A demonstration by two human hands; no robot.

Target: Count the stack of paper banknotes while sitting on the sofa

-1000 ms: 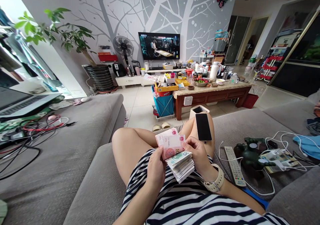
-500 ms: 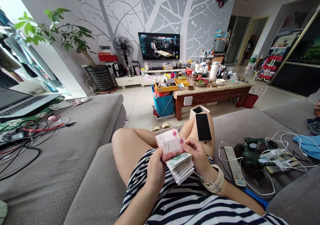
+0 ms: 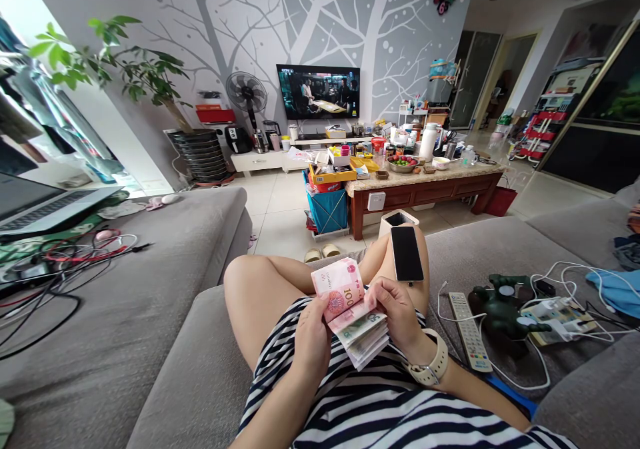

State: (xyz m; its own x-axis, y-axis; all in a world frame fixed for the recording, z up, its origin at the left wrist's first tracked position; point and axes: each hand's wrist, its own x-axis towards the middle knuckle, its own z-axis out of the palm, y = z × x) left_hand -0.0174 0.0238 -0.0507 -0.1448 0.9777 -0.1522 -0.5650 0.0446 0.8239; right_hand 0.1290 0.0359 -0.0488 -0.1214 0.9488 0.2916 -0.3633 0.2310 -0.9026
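A folded stack of banknotes (image 3: pixel 340 288) lies between my two hands above my lap. Its upper part shows a pink note marked 100; the lower part fans out with a greenish note on top and many pale edges below. My left hand (image 3: pixel 314 332) is closed on the left side of the stack, its thumb on the pink note. At the right side, my right hand (image 3: pixel 399 310) pinches a pink note near the fold, and its lower fingers are partly hidden behind the stack. A smartphone (image 3: pixel 406 254) with a dark screen rests on my right leg.
On the sofa to the right lie a remote control (image 3: pixel 470 331), a dark green figure (image 3: pixel 503 309) and a power strip (image 3: pixel 560 319) with white cables. A laptop (image 3: pixel 55 206) and tangled cords are at the left. Ahead stands a crowded coffee table (image 3: pixel 425 192).
The pink note that stood raised across the stack has come down toward the right hand. The 100 note behind it now shows more fully. Both hands stay almost in place.
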